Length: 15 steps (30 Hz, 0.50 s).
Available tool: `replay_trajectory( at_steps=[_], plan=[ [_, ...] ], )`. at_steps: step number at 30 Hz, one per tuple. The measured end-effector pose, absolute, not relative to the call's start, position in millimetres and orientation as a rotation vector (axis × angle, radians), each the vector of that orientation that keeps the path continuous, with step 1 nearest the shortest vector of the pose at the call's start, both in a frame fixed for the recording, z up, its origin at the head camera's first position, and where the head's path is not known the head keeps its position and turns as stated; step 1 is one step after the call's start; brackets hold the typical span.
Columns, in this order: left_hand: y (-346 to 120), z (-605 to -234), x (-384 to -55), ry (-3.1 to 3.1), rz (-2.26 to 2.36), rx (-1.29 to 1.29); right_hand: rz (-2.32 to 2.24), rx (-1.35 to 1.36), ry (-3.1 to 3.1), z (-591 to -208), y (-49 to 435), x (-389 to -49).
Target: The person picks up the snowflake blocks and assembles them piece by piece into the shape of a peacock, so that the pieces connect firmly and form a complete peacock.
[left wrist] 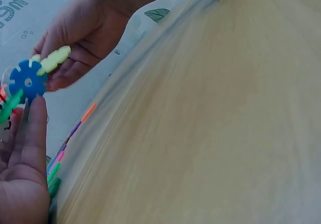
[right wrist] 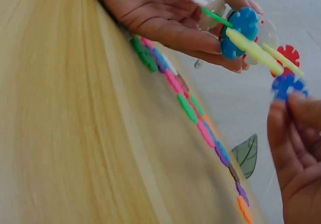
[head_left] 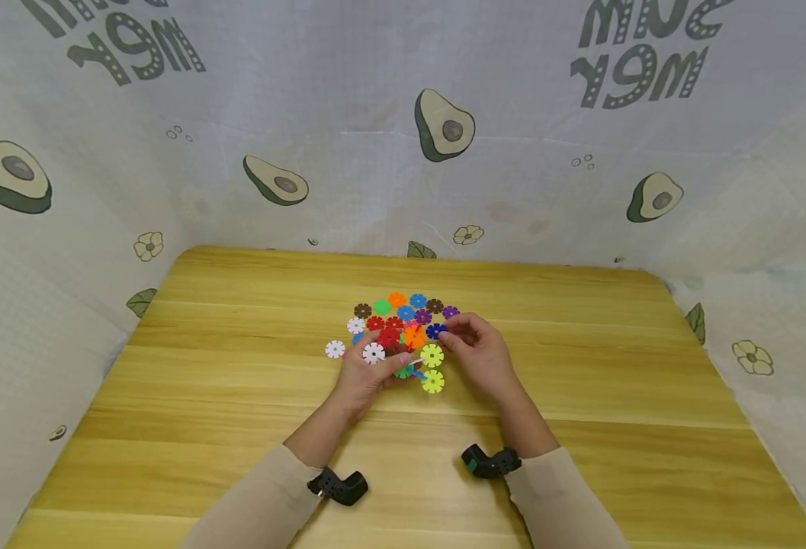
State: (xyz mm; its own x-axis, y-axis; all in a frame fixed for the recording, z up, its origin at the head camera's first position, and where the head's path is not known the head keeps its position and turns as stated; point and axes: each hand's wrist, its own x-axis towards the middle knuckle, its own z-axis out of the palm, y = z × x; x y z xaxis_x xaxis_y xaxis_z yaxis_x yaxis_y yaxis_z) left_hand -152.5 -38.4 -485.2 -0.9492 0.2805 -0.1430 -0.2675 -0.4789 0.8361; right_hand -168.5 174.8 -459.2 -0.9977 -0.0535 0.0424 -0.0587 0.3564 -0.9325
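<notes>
While the left hand (head_left: 370,374) grips a joined cluster of slotted discs (head_left: 413,336) at mid-frame in the head view, the right hand (head_left: 480,354) pinches a dark blue disc (head_left: 435,331) beside it; loose discs (head_left: 397,300) lie on the wooden table (head_left: 238,381), just above. Left wrist: cluster at left edge. Right wrist: cluster upper right, pinched disc just below; contact unclear.

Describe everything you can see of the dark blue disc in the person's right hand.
The dark blue disc is small, flat and round, with notches cut into its edge like a little flower; it looks like plastic. The right hand pinches it between thumb and fingers, which cover part of it. It is held up off the table, beside the cluster of joined discs in the left hand. Whether it touches that cluster, I can't tell.
</notes>
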Motion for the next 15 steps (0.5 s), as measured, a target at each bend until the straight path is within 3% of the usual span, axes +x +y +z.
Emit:
replay_trajectory(
  at_steps=[5, 15],
  plan=[
    [-40.0, -486.0, -151.9, 1.26, 2.427, 0.053, 2.138, 0.244, -2.285, -458.1, 176.0, -167.5],
    [-41.3, -486.0, -151.4, 1.212, 2.411, 0.053, 2.176, 0.316, -2.223, -456.0, 174.7, -165.1]
  ],
)
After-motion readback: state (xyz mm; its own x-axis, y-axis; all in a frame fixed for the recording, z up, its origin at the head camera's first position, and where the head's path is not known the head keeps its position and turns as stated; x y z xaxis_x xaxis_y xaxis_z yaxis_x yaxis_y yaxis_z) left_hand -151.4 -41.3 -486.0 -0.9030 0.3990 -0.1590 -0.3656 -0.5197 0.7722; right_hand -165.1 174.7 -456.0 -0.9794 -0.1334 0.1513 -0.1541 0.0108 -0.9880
